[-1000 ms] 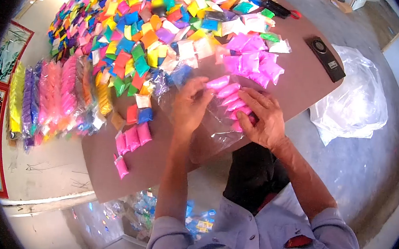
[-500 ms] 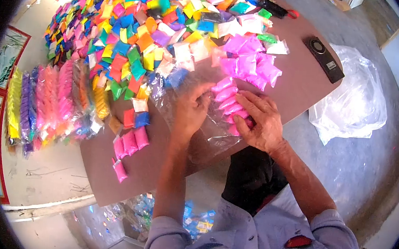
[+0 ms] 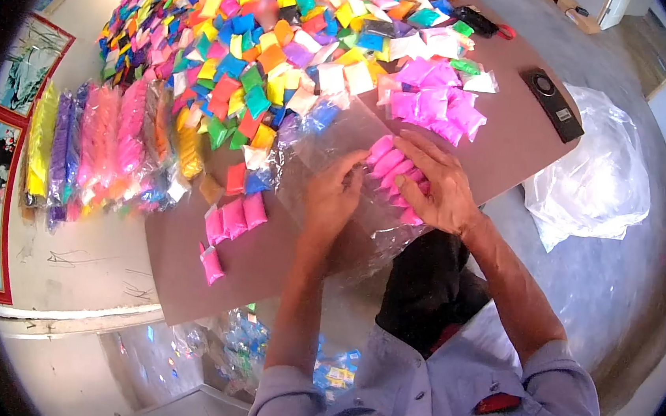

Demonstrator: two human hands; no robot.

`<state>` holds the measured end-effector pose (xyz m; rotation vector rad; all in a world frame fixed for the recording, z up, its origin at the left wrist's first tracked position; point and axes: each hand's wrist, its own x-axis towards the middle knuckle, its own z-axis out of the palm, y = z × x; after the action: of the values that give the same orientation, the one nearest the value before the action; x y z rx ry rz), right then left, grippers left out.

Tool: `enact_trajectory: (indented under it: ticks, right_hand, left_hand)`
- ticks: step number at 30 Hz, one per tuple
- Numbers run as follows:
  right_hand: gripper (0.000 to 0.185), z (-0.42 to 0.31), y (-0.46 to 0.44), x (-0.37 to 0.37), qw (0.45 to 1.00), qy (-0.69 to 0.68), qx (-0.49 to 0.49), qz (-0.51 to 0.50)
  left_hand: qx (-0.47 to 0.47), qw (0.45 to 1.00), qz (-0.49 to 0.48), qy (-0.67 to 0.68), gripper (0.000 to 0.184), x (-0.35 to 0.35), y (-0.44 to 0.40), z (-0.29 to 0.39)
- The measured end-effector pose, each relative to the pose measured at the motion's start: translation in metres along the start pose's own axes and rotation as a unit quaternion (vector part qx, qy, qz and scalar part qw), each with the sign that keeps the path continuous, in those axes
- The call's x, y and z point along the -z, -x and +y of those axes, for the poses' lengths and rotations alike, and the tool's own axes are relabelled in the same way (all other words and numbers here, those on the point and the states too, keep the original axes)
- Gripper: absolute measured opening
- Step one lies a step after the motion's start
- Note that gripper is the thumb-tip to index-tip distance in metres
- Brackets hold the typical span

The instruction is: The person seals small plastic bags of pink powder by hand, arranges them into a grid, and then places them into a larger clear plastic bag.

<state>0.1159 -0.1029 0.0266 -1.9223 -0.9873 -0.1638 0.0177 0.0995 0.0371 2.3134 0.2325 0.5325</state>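
A row of bright pink packets (image 3: 387, 164) lies in front of me, partly covered by my right hand (image 3: 444, 188). Its fingers and thumb are closed around the row from the right side. My left hand (image 3: 336, 192) is at the left of the row, thumb and fingertips pinched on a clear plastic bag (image 3: 364, 125). The bag spreads under and between both hands, and its lower part (image 3: 369, 247) hangs toward the table's near edge. Whether the pink packets are inside the bag or on it, I cannot tell.
A big heap of multicoloured packets (image 3: 259, 51) covers the far table (image 3: 267, 242). Loose pink packets (image 3: 234, 219) lie left, purple-pink ones (image 3: 440, 110) beyond my hands. Filled bags (image 3: 130, 131) line the left edge. A black device (image 3: 552, 104) and white plastic bag (image 3: 590, 167) are right.
The whole view has shifted slightly. My left fingertips and the pink row are a little closer together. Both hands keep their holds.
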Motion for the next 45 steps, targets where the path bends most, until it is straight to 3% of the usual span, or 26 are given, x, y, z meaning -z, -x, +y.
enact_trajectory:
  ticks: [8,11,14,16,18,20,24,26,33,36,41,42,44,45]
  right_hand:
    - [0.054,0.003,0.000,-0.002,0.999,0.027,0.002,-0.024]
    - [0.054,0.001,-0.002,-0.003,1.000,0.007,0.001,-0.027]
    - [0.053,0.004,-0.003,-0.003,1.000,-0.016,0.008,-0.024]
    - [0.053,0.006,-0.001,-0.004,1.000,-0.019,0.005,-0.021]
    - [0.053,0.007,-0.001,-0.005,0.999,-0.033,0.000,-0.025]
    - [0.053,0.008,-0.001,-0.005,0.999,-0.046,0.008,-0.016]
    - [0.052,0.010,0.001,-0.008,0.999,-0.050,0.003,-0.014]
    - [0.052,0.010,0.000,-0.006,0.999,-0.046,0.000,-0.025]
    - [0.051,0.008,0.000,-0.005,0.999,-0.030,-0.006,-0.029]
    - [0.050,0.008,-0.001,-0.004,0.998,-0.045,-0.016,-0.036]
    - [0.050,0.003,0.000,-0.002,0.999,-0.037,-0.016,-0.031]
    - [0.050,0.003,0.000,-0.003,0.999,-0.027,-0.019,-0.030]
    - [0.050,0.003,0.000,-0.002,0.999,-0.044,-0.011,-0.026]
    - [0.051,0.000,-0.002,-0.001,0.999,-0.043,-0.013,-0.026]
  left_hand:
    - [-0.038,0.998,0.003,-0.049,0.037,-0.008,-0.006,-0.010]
    - [-0.045,0.997,0.061,-0.030,0.034,0.008,0.005,-0.005]
    - [0.030,0.998,0.051,-0.034,0.029,0.041,0.032,-0.002]
    - [0.079,0.987,0.132,-0.053,0.024,0.073,0.059,-0.006]
    - [0.099,0.964,0.203,-0.142,0.025,0.113,0.088,-0.036]
    - [0.206,0.923,0.236,-0.224,0.028,0.156,0.121,-0.057]
    - [0.264,0.884,0.237,-0.303,0.032,0.221,0.165,-0.092]
    - [0.326,0.887,0.157,-0.288,0.037,0.235,0.181,-0.112]
    - [0.265,0.910,0.192,-0.253,0.051,0.232,0.189,-0.123]
    - [0.282,0.934,0.137,-0.173,0.057,0.238,0.195,-0.118]
    - [0.395,0.910,0.092,0.084,0.042,0.227,0.176,-0.058]
    - [0.392,0.911,0.087,0.092,0.042,0.216,0.169,-0.055]
    - [0.269,0.944,0.125,0.143,0.028,0.189,0.152,-0.045]
    - [0.266,0.945,0.122,0.149,0.028,0.174,0.136,-0.036]
